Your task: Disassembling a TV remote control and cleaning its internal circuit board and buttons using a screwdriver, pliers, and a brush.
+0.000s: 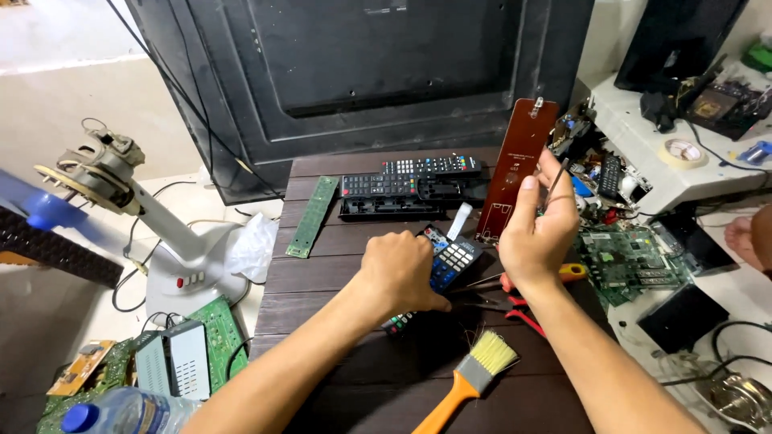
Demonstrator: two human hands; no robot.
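Left hand (pixel 400 269): palm down on the dark slatted table (pixel 338 265), fingers curled and pressing on a dark remote control (pixel 450 261) with coloured and white keys, which lies tilted across the table's middle; the remote's lower end shows below the knuckles. Right hand (pixel 537 233): raised above the table's right edge, thumb and fingers pinched on the lower part of a long reddish-brown circuit board (pixel 519 165) (narrow strip, held upright, a small metal fitting at its top end), with a thin dark rod-like tool gripped alongside it in the same fingers. Just under that hand: pliers with red handles (pixel 515 301) and a tool with a yellow handle (pixel 572 272). Near front edge: paintbrush (pixel 470 378) with orange handle and pale bristles, lying diagonally. Far side of table: two black remotes (pixel 402 181) side by side, an opened black remote shell just in front of them, and a long green circuit strip (pixel 312 215) at the left edge. Behind the table: large black television back panel (pixel 362 72). Floor left: white pedestal fan base (pixel 185 257) with exposed motor, green circuit boards, a small white box, a plastic bottle (pixel 112 414) with blue cap. Right: green circuit board (pixel 627 261), a white unit heaped with parts, a roll of tape (pixel 682 151).
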